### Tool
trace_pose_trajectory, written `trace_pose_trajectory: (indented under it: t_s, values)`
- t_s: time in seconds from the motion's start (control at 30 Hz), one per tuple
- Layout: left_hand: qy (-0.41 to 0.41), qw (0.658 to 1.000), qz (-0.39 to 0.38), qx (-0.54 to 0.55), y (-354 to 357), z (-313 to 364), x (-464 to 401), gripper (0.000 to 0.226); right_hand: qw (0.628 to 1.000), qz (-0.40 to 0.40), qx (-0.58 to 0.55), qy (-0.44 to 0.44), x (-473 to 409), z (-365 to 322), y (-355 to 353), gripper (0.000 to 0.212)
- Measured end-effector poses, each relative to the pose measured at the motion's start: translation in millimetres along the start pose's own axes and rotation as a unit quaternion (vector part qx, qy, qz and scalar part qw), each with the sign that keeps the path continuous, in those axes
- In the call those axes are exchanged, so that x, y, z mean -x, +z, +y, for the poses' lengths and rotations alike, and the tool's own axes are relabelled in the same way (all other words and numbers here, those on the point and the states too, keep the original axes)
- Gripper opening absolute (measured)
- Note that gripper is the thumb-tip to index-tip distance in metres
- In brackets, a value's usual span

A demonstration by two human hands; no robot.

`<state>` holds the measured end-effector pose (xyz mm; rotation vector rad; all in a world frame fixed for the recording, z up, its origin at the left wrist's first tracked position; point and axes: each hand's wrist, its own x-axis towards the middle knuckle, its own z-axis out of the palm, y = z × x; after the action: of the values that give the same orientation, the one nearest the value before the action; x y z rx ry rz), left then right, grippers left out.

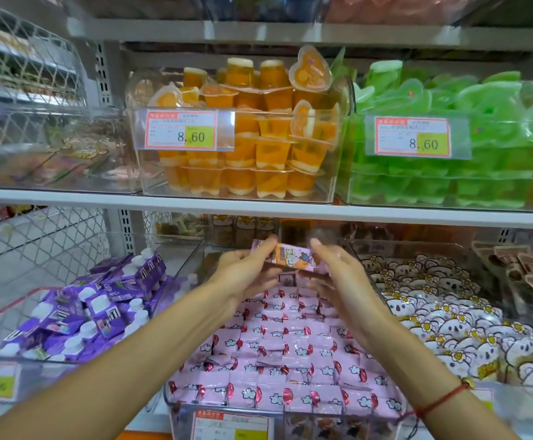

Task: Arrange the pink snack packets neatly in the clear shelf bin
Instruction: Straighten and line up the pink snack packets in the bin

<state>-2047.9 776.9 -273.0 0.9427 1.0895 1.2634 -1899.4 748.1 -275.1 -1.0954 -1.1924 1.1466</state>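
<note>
- Setting: shop shelving, white shelf (195, 203) above, clear bins side by side on two levels.
- Packet (290, 257): pink with an orange print, held lengthwise above the back of the bin, apart from the rows below.
- Left hand (243, 268): fingers curled round the packet's left end, thumb on top.
- Right hand (338, 268): fingers curled on the packet's right end; a red string at the wrist.
- Bin (176, 404): clear, lower shelf, centre; price label on its front wall.
- Packets (290, 350) in the bin: pink, cloud print, standing on edge in tight rows front to back; a gap shows at the back under the hands.
- Step in hand, as judged: set the held packet into that back gap. Best done by turning it to match the rows, lowering it level with both hands, then pressing it flush so no neighbour tips.
- Left bin: purple pouches (100, 300) with white caps, piled loosely.
- Right bin: white koala packs (449, 312), overlapping.
- Upper shelf: orange jelly cups (252, 147) stacked in one bin; green cups (481, 173) in the next; both labelled 8.60.
</note>
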Motion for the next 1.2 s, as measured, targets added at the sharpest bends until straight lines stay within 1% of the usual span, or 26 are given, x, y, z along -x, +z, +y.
trace_pose_trajectory:
  t_s: [0.1, 0.13, 0.17, 0.2, 0.23, 0.27, 0.3, 0.33, 0.37, 0.43, 0.47, 0.5, 0.53, 0.57, 0.63, 0.7, 0.73, 0.77, 0.83, 0.9, 0.93, 1.0, 1.1, 1.17, 1.2]
  values:
    - [0.005, 0.999, 0.003, -0.041, 2.4, -4.0, -9.6, 0.042, 0.998, 0.045, 0.017, -0.028, -1.6, 3.5, -3.2, 0.025]
    - [0.012, 0.996, 0.004, -0.084, 1.8, -4.3, -13.9, 0.046, 0.997, 0.067, 0.025, -0.038, -2.4, 4.0, -4.7, 0.022]
    - [0.027, 0.988, 0.006, -0.155, 0.0, -4.8, -19.3, 0.048, 0.993, 0.095, 0.040, -0.049, -3.8, 4.4, -6.7, 0.022]
    - [0.052, 0.971, 0.006, -0.234, -2.3, -6.0, -25.0, 0.045, 0.990, 0.122, 0.051, -0.055, -4.4, 4.0, -8.1, 0.023]
    - [0.083, 0.950, -0.001, -0.300, -4.5, -8.0, -30.9, 0.038, 0.986, 0.144, 0.058, -0.061, -6.0, 4.6, -10.0, 0.021]
    - [0.110, 0.929, -0.018, -0.354, -6.6, -11.0, -36.3, 0.030, 0.983, 0.158, 0.059, -0.070, -7.7, 4.6, -11.8, 0.014]
    - [0.127, 0.904, -0.041, -0.406, -8.6, -14.6, -41.7, 0.026, 0.981, 0.165, 0.061, -0.077, -9.7, 4.8, -12.6, 0.010]
    - [0.135, 0.876, -0.065, -0.458, -9.8, -19.2, -46.8, 0.027, 0.980, 0.168, 0.068, -0.078, -12.4, 5.5, -12.9, 0.012]
    - [0.138, 0.844, -0.089, -0.511, -11.8, -24.5, -52.3, 0.030, 0.980, 0.169, 0.078, -0.075, -16.0, 7.3, -13.6, 0.017]
    - [0.143, 0.763, -0.120, -0.619, -17.5, -31.3, -61.0, 0.032, 0.975, 0.177, 0.120, -0.061, -25.2, 9.2, -13.2, 0.030]
    - [0.146, 0.725, -0.125, -0.661, -20.2, -32.2, -63.4, 0.033, 0.971, 0.180, 0.147, -0.056, -29.5, 9.0, -12.7, 0.031]
    - [0.150, 0.697, -0.124, -0.690, -22.9, -32.2, -65.3, 0.034, 0.966, 0.180, 0.177, -0.053, -34.1, 8.8, -12.5, 0.027]
    - [0.154, 0.682, -0.122, -0.705, -25.1, -31.7, -65.7, 0.035, 0.960, 0.176, 0.210, -0.053, -37.7, 8.1, -11.7, 0.022]
    - [0.160, 0.674, -0.120, -0.712, -26.5, -31.6, -66.2, 0.036, 0.954, 0.166, 0.244, -0.059, -41.2, 7.9, -10.7, 0.017]
    - [0.168, 0.663, -0.117, -0.720, -27.1, -31.2, -66.7, 0.036, 0.937, 0.144, 0.307, -0.083, -47.8, 7.6, -9.4, 0.014]
    - [0.168, 0.655, -0.116, -0.728, -26.0, -31.2, -67.3, 0.035, 0.923, 0.122, 0.350, -0.106, -55.0, 7.6, -10.5, 0.020]
    - [0.164, 0.656, -0.116, -0.727, -25.4, -30.5, -67.3, 0.034, 0.919, 0.104, 0.364, -0.111, -58.6, 6.7, -11.6, 0.024]
    - [0.160, 0.664, -0.116, -0.721, -25.2, -29.8, -67.2, 0.033, 0.917, 0.078, 0.376, -0.110, -62.4, 5.5, -12.6, 0.027]
    - [0.155, 0.689, -0.118, -0.699, -24.7, -27.3, -66.7, 0.030, 0.908, 0.019, 0.406, -0.100, -71.0, 3.9, -13.3, 0.038]
    - [0.164, 0.703, -0.109, -0.683, -24.1, -23.1, -65.0, 0.030, 0.894, -0.014, 0.438, -0.091, -78.1, 3.5, -10.8, 0.046]
    - [0.173, 0.706, -0.095, -0.680, -24.2, -20.5, -63.5, 0.033, 0.881, -0.021, 0.464, -0.090, -81.3, 4.6, -9.3, 0.046]
    - [0.191, 0.714, -0.066, -0.671, -25.5, -16.1, -60.9, 0.041, 0.852, -0.028, 0.513, -0.100, -86.0, 6.3, -6.4, 0.038]
    - [0.200, 0.733, -0.060, -0.648, -28.0, -13.4, -58.8, 0.044, 0.836, -0.021, 0.532, -0.131, -88.9, 3.5, -5.7, 0.024]
    - [0.194, 0.737, -0.072, -0.644, -29.8, -12.9, -58.9, 0.042, 0.818, -0.023, 0.555, -0.150, -88.6, 2.3, -6.0, 0.026]
    - [0.190, 0.737, -0.079, -0.644, -30.4, -12.9, -59.5, 0.041, 0.817, -0.036, 0.558, -0.141, -87.2, 4.3, -5.5, 0.029]
